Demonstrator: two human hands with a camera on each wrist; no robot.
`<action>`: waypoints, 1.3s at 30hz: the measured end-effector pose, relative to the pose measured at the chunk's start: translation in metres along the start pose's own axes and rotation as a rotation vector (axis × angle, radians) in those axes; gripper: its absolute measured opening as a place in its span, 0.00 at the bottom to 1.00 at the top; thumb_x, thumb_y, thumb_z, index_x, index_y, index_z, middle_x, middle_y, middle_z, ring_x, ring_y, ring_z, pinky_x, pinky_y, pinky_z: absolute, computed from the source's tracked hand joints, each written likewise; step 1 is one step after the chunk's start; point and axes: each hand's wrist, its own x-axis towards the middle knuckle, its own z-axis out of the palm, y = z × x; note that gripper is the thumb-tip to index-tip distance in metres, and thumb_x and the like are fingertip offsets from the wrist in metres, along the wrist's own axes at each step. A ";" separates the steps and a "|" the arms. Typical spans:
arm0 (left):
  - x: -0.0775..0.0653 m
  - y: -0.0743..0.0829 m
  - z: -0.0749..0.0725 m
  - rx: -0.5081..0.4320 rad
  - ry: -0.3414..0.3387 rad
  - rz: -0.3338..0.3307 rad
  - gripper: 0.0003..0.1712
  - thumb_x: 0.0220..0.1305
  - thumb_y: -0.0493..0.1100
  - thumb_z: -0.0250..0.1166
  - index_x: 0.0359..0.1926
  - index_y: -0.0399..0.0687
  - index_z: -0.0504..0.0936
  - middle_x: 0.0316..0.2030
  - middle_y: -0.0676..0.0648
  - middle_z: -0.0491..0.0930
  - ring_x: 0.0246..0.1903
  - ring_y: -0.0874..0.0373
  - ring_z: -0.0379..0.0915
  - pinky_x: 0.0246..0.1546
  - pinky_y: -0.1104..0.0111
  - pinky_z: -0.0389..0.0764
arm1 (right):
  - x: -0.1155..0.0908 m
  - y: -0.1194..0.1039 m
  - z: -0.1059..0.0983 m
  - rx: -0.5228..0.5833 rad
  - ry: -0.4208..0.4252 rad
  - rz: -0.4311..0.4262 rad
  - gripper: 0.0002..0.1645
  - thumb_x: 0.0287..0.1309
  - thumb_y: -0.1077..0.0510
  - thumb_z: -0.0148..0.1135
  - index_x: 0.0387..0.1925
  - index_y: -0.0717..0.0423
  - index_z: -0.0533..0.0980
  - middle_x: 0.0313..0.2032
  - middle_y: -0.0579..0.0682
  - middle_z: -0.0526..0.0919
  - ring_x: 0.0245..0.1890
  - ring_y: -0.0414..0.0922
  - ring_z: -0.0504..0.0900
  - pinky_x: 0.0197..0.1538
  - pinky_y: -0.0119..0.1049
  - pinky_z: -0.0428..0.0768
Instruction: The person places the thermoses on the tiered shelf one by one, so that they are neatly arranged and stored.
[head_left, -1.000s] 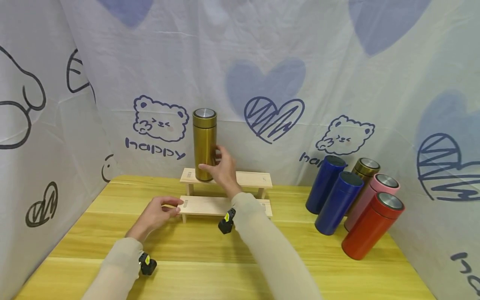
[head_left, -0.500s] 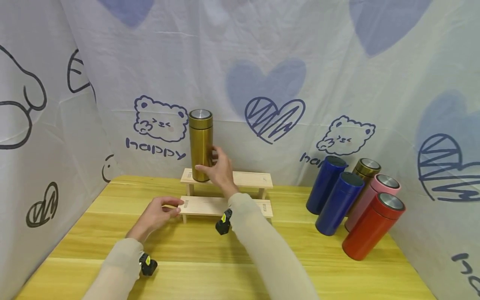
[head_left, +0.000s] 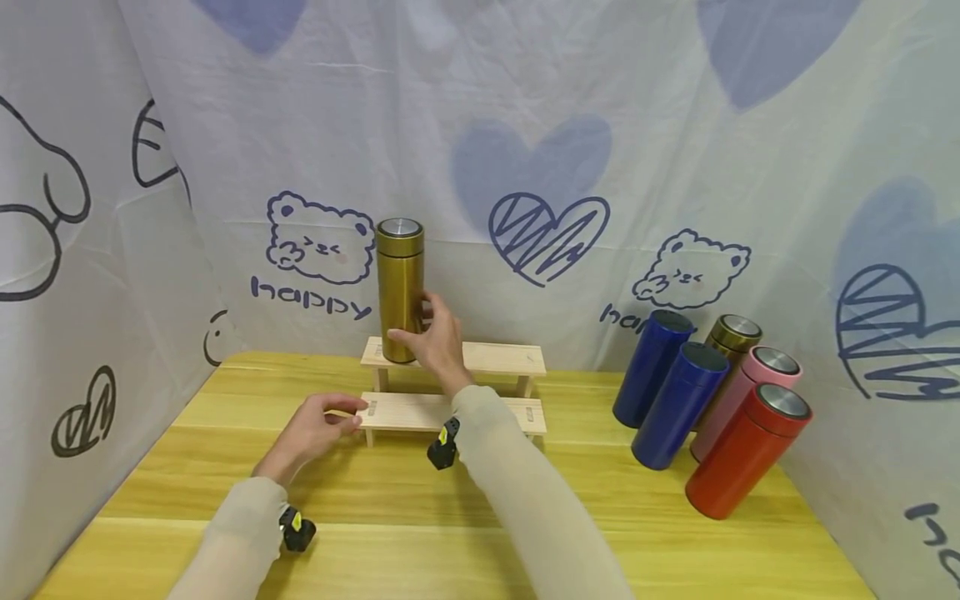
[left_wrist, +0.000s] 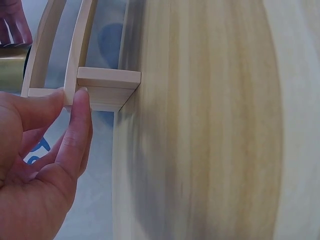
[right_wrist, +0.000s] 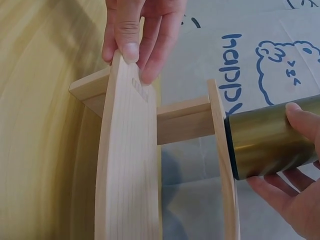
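A gold thermos bottle [head_left: 400, 283] with a silver-topped lid stands upright at the left end of the upper step of a two-step wooden stand [head_left: 420, 411]. Around its lower body curl the fingers and thumb of my right hand [head_left: 441, 343]. In the right wrist view the base of the bottle [right_wrist: 270, 137] meets the upper board. My left hand [head_left: 318, 429] pinches the left end of the lower step between thumb and fingers, as the left wrist view shows with the hand [left_wrist: 45, 150] at the board's edge.
To the right stand several more bottles: two blue ones [head_left: 678, 408], a gold one [head_left: 731, 335] partly hidden, a pink one [head_left: 772, 367] and a red one [head_left: 742, 458]. Behind the wooden table [head_left: 375, 542] hangs a printed white cloth [head_left: 450, 108].
My right hand has shifted the gold thermos bottle slightly left along the upper step, mostly in the first half second. My left hand has stayed at the lower step.
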 end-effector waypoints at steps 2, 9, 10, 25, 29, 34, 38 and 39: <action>0.000 0.000 0.000 0.004 0.000 -0.004 0.17 0.71 0.32 0.63 0.59 0.37 0.82 0.61 0.31 0.79 0.45 0.52 0.85 0.48 0.60 0.86 | 0.000 0.000 0.000 -0.002 0.003 0.006 0.45 0.55 0.55 0.79 0.71 0.51 0.68 0.61 0.57 0.82 0.55 0.53 0.84 0.61 0.46 0.83; 0.000 0.000 -0.001 0.014 -0.005 -0.011 0.18 0.71 0.34 0.64 0.59 0.37 0.82 0.62 0.32 0.79 0.46 0.52 0.85 0.47 0.59 0.86 | 0.000 0.001 0.001 -0.016 -0.001 0.006 0.45 0.55 0.55 0.79 0.72 0.51 0.68 0.62 0.58 0.82 0.57 0.53 0.84 0.62 0.47 0.82; 0.000 0.000 -0.001 0.014 -0.005 -0.012 0.18 0.71 0.34 0.64 0.59 0.37 0.82 0.62 0.31 0.79 0.46 0.52 0.85 0.47 0.59 0.86 | 0.000 0.001 0.001 -0.020 -0.003 0.005 0.45 0.55 0.55 0.79 0.72 0.51 0.68 0.62 0.58 0.82 0.57 0.54 0.83 0.62 0.48 0.82; 0.001 0.000 0.000 0.019 -0.001 -0.017 0.18 0.71 0.33 0.64 0.60 0.37 0.82 0.63 0.31 0.78 0.47 0.51 0.85 0.48 0.59 0.87 | 0.002 0.001 0.002 -0.036 -0.058 0.010 0.45 0.58 0.54 0.76 0.73 0.50 0.65 0.64 0.57 0.80 0.60 0.53 0.83 0.64 0.47 0.81; 0.001 -0.001 -0.001 0.011 -0.006 -0.012 0.18 0.71 0.33 0.64 0.60 0.36 0.82 0.63 0.30 0.78 0.47 0.51 0.85 0.48 0.59 0.87 | 0.002 0.002 0.001 -0.032 -0.079 0.015 0.45 0.59 0.54 0.76 0.74 0.50 0.64 0.65 0.57 0.79 0.61 0.54 0.82 0.66 0.48 0.80; 0.000 0.000 0.000 0.009 -0.004 -0.012 0.18 0.71 0.33 0.64 0.59 0.37 0.82 0.63 0.31 0.78 0.46 0.52 0.85 0.47 0.59 0.86 | 0.002 0.004 0.000 -0.039 -0.091 0.002 0.45 0.60 0.54 0.75 0.74 0.50 0.64 0.66 0.57 0.78 0.62 0.54 0.82 0.66 0.47 0.80; -0.001 0.001 0.000 0.012 -0.002 -0.013 0.17 0.71 0.33 0.64 0.59 0.37 0.83 0.62 0.31 0.79 0.47 0.52 0.85 0.47 0.60 0.86 | 0.002 0.004 0.000 -0.039 -0.098 -0.012 0.46 0.60 0.54 0.75 0.75 0.50 0.63 0.66 0.57 0.78 0.63 0.53 0.81 0.66 0.47 0.80; -0.001 0.001 0.000 0.013 -0.002 -0.011 0.17 0.71 0.33 0.64 0.59 0.37 0.83 0.62 0.31 0.79 0.47 0.51 0.85 0.47 0.60 0.86 | 0.002 0.004 0.000 -0.038 -0.100 -0.013 0.46 0.60 0.54 0.75 0.75 0.50 0.63 0.66 0.57 0.78 0.63 0.53 0.81 0.67 0.47 0.80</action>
